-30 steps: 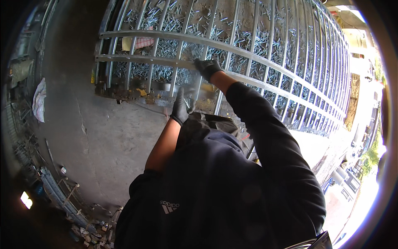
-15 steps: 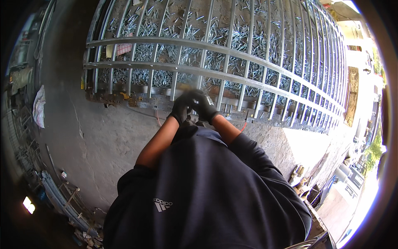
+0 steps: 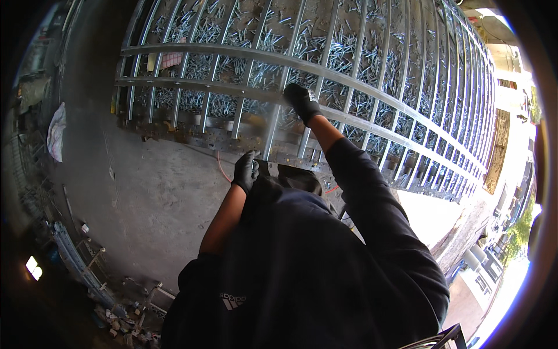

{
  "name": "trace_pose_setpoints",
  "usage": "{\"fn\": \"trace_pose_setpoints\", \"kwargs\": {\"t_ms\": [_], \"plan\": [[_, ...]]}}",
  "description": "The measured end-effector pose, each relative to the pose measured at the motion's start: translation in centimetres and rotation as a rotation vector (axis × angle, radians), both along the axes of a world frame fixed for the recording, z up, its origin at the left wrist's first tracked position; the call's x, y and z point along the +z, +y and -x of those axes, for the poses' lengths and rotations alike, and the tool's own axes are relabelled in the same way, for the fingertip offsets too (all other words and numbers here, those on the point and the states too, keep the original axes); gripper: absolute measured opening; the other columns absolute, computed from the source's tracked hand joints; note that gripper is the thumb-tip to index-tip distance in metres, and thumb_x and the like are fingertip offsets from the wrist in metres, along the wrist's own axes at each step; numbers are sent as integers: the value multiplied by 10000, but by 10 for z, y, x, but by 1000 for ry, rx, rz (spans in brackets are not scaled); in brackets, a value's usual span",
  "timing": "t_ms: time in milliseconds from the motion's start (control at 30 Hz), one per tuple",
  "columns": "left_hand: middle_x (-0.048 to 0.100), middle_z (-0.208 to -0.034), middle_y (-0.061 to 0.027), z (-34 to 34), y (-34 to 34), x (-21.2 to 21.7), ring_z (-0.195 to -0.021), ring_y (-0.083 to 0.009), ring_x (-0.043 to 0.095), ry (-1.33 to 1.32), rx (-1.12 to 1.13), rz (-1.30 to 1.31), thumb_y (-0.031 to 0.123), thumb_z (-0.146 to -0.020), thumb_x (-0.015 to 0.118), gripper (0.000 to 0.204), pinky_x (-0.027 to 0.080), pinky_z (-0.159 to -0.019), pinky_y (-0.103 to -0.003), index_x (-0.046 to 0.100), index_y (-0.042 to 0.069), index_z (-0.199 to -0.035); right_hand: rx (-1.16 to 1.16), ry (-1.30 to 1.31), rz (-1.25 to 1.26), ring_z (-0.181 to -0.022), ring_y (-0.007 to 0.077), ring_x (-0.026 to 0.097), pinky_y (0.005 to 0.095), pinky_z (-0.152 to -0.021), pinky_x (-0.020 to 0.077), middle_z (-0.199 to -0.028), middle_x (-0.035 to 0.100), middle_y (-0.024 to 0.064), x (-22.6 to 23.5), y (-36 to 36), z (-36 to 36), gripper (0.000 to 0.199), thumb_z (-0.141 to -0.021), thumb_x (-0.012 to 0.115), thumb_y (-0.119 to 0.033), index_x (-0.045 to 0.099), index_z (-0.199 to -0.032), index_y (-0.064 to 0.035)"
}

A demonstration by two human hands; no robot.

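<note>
My left hand (image 3: 246, 171), in a dark glove, is held close to my body just short of the bench's near edge. Its fingers are curled, and what lies inside them is too small to make out. Reaching forward, my gloved right hand (image 3: 301, 102) is closed at the nearer long metal rail (image 3: 232, 91), touching it beside a crossing bar (image 3: 273, 131). Its fingertips are hidden from view. Many thin metal bars cross two long rails, forming a grille. Beneath it, loose screw-like metal pieces (image 3: 200, 100) lie scattered over the bench top.
The bench edge (image 3: 218, 138) runs in front of me. An orange-red cable (image 3: 222, 168) hangs below it. A crumpled cloth (image 3: 56, 132) is at the left, with metal lengths (image 3: 75, 256) at the lower left. Concrete floor (image 3: 145, 192) lies between.
My hands were together at the bench's near edge. The right has moved forward onto the nearer rail, while the left has drawn back toward my body. The view has shifted slightly.
</note>
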State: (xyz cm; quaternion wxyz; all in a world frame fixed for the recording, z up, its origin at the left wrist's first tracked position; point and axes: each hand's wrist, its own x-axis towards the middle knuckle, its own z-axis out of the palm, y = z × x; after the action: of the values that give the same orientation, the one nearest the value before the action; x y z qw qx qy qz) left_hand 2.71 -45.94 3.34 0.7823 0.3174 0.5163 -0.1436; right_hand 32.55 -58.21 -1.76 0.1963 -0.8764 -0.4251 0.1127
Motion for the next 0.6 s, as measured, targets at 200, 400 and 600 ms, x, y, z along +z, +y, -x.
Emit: {"fn": "trace_pose_setpoints", "kwargs": {"t_ms": [200, 400, 600], "plan": [[460, -556, 55, 8, -18, -33, -397, -86, 392, 83, -108, -26, 434, -937, 625, 284, 314, -386, -269, 557, 202, -788, 34, -4, -43, -888, 333, 647, 407, -744, 521, -918, 638, 158, 21, 4, 2, 137, -904, 520, -172, 629, -910, -90], [468, -560, 46, 0, -23, -51, -375, -81, 366, 44, -225, -100, 398, -981, 579, 202, 271, -352, -254, 613, 205, -1028, 196, 25, 224, -819, 338, 698, 445, -689, 559, -852, 701, 151, 84, 17, 7, 212, -922, 525, -222, 678, -879, -82], [465, -567, 62, -13, -25, -28, -413, -66, 386, 37, -105, 10, 397, -974, 582, 213, 291, -385, -242, 610, 190, -934, 132, 63, 335, -798, 355, 700, 483, -648, 552, -862, 710, 150, 98, 36, 13, 228, -913, 524, -251, 695, -887, -101]]}}
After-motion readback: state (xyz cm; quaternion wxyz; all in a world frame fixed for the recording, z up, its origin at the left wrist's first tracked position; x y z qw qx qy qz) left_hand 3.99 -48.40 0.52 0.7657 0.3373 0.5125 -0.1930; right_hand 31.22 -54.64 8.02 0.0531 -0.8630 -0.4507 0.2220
